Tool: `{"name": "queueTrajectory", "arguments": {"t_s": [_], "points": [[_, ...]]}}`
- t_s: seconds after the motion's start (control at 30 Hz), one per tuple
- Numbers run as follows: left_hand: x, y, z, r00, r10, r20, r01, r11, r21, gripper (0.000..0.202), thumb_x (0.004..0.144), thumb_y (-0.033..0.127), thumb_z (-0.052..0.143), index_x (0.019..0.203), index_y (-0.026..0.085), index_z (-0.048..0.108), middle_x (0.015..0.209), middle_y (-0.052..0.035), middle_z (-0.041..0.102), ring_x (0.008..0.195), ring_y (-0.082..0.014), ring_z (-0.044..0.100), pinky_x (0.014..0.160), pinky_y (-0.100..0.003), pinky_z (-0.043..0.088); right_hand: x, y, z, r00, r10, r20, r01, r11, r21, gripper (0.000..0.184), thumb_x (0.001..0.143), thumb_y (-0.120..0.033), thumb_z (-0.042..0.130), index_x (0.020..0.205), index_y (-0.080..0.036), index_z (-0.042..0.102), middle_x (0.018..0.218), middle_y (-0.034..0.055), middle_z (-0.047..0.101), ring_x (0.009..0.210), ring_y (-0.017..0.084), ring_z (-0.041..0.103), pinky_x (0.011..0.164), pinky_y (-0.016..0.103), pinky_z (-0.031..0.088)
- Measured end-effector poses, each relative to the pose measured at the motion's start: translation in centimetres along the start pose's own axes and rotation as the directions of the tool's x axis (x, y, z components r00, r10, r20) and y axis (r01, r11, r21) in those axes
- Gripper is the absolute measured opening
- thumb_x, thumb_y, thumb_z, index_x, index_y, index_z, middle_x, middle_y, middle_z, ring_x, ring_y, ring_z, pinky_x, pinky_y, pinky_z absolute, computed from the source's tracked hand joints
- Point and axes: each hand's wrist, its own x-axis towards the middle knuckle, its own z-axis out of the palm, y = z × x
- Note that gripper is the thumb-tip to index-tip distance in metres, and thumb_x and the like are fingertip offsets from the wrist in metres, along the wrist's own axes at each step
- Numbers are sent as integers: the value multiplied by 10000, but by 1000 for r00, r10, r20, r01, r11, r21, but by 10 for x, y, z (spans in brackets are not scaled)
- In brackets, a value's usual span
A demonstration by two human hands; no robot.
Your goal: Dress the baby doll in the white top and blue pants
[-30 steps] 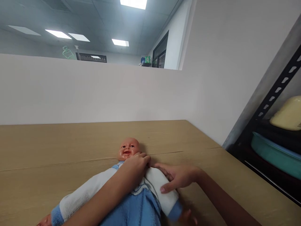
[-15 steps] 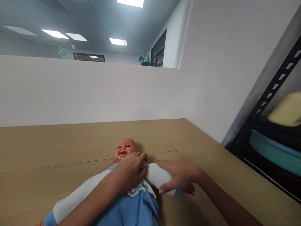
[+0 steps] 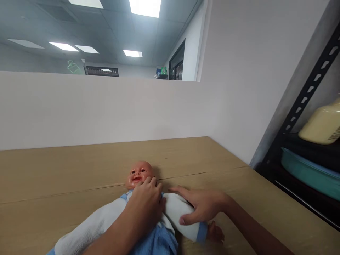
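A baby doll (image 3: 140, 171) lies face up on the wooden table, dressed in a white and blue fleecy outfit (image 3: 106, 216). Across its chest and up to the neckline reaches my left hand (image 3: 147, 200). Its fingers are curled over the collar and shoulder, and the fingertips are partly hidden. My right hand (image 3: 203, 205) spans the doll's white sleeve (image 3: 176, 209), thumb and fingers spread apart. Past the blue cuff (image 3: 202, 232) the doll's small hand (image 3: 215, 232) sticks out. My left forearm hides part of the doll's torso.
The wooden table (image 3: 79, 166) meets a low white wall (image 3: 106, 109) at the back. On the right stands a black metal shelf (image 3: 300, 109) holding a teal basin (image 3: 308, 173) and a cream-coloured container (image 3: 322, 124).
The doll's sleeved arm is stretched out a little more, with more of its cuff and hand showing. My right hand's fingers have spread. The view has tilted slightly upward.
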Motion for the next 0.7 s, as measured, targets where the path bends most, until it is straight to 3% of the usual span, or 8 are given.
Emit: {"name": "queueTrajectory", "arguments": {"t_s": [0.07,0.13,0.2,0.27,0.33,0.43,0.6,0.7], "points": [[0,2,-1,1000,-29,-1,29,1000,-5,208,1017,156,559,1131,111,727,1166,-173,724,1152,-409,673,958,-594,608,7,7,2,999,-37,27,37,999,14,1211,790,-703,808,1692,-147,222,1570,238,527,1362,428,567,1141,525,456],[3,2,0,999,-50,-4,50,999,-1,249,997,95,509,1130,98,720,1152,-165,731,1130,-398,686,948,-585,611,15,13,6,996,-93,6,93,994,51,946,898,-736,669,1597,-149,421,1397,198,661,1215,386,650,1053,499,508],[6,2,2,997,-72,-5,72,997,-6,254,989,81,499,1131,74,710,1148,-174,735,1127,-392,689,979,-575,597,24,17,13,985,-144,-91,153,983,105,605,1041,-683,445,1319,-185,650,1200,132,731,1085,324,674,1003,471,513],[8,3,4,996,-87,0,87,996,-20,231,989,84,523,1131,59,703,1152,-183,739,1139,-389,688,1013,-563,582,35,22,22,960,-167,-227,203,968,146,513,1104,-578,342,1028,-211,692,1079,88,738,1014,285,660,979,458,495],[10,3,5,996,-92,-7,92,995,-32,213,1001,84,533,1135,53,697,1157,-189,741,1144,-388,690,1025,-552,574,47,29,32,928,-167,-333,236,955,181,398,1097,-485,415,950,-222,675,1013,60,734,960,265,647,923,437,497],[14,2,5,997,-73,-10,72,996,-45,229,1022,65,496,1147,51,687,1154,-190,741,1120,-382,699,1006,-539,573,65,40,45,877,-173,-448,328,897,296,191,1008,-382,593,1024,-224,699,1025,49,726,959,247,653,884,394,514],[19,-6,3,1000,-17,-25,15,996,-86,228,1010,35,510,1159,78,677,1184,-153,741,1115,-328,703,945,-438,579,86,52,53,852,-192,-487,464,707,534,279,922,-405,710,1129,-226,659,1147,73,709,1098,250,661,999,407,514],[22,-16,2,998,-14,-56,8,994,-112,201,996,42,552,1149,93,673,1179,-138,742,1113,-310,704,917,-402,573,102,53,49,838,-177,-517,478,694,538,243,873,-414,724,1005,-236,623,1017,38,673,994,227,642,895,363,522]]}}
